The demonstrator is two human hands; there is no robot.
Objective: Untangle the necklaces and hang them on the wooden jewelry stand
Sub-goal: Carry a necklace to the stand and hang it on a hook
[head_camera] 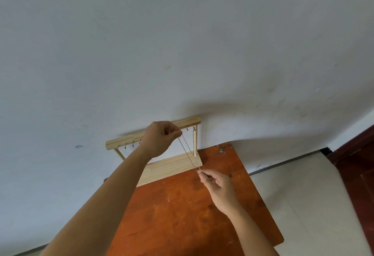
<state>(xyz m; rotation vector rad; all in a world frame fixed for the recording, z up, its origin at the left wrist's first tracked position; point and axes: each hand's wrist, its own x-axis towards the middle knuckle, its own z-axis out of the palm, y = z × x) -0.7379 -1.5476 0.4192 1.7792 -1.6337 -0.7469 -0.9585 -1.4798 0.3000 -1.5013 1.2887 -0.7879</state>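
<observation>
**Item:** necklace (189, 153) — a fine silver-coloured chain, doubled into two thin strands. It was held taut and slanting in the air in front of the wooden jewelry stand (129, 138), and not yet on any hook.

**Hold:** the upper end was pinched between the curled fingers and thumb of the left hand (159, 139), just before the top bar. The lower end was pinched at the fingertips of the right hand (217, 187), above the table (182, 205).

**Stand:** pale, plain wood. A squared top bar was carried on slim round posts over a flat base board (172, 167), with small brass-coloured hooks (133, 144) set beneath the bar.

**Table:** a worn orange-brown top, scuffed and spotted.

**Risks, as judged:**
- The chain looked thin enough to be kinked or snapped if drawn harder.
- The two strands could be twisted together if slack were let in.
- The chain would be dropped if a pinch slipped.
- The light stand might be tipped if a hook were snagged and tugged.
</observation>
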